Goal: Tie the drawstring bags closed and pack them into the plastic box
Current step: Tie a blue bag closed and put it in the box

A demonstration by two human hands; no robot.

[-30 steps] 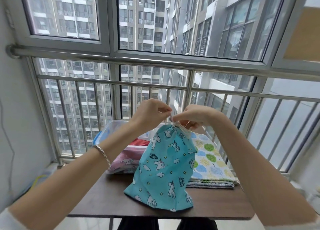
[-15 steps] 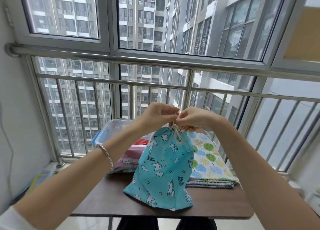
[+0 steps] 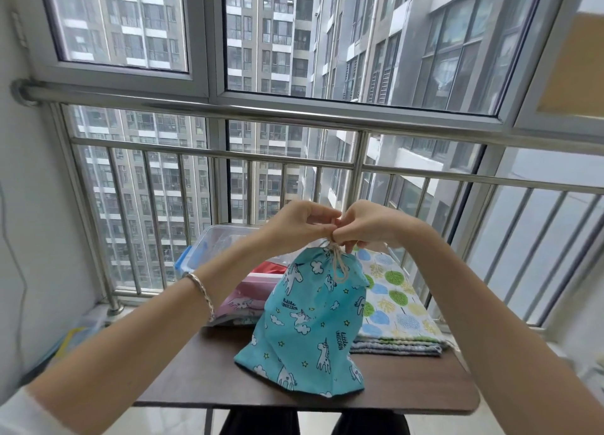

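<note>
1. Blue bag (image 3: 310,323): stands upright at the front of the table (image 3: 202,379), its neck gathered tight.
2. Cord (image 3: 338,264): wrapped at the bag's neck; loose ends hang down the front of the bag.
3. Left hand (image 3: 300,225): fingers curled, pinching the cord just above the neck.
4. Right hand (image 3: 369,227): fingers curled, pinching the same cord; fingertips meet those of the left hand.
5. Plastic box (image 3: 215,241): at the table's rear left, behind the blue bag; a pink bag (image 3: 242,303) lies in it.
6. Stack of folded cloth (image 3: 395,307): lies flat just right of the blue bag.
</note>
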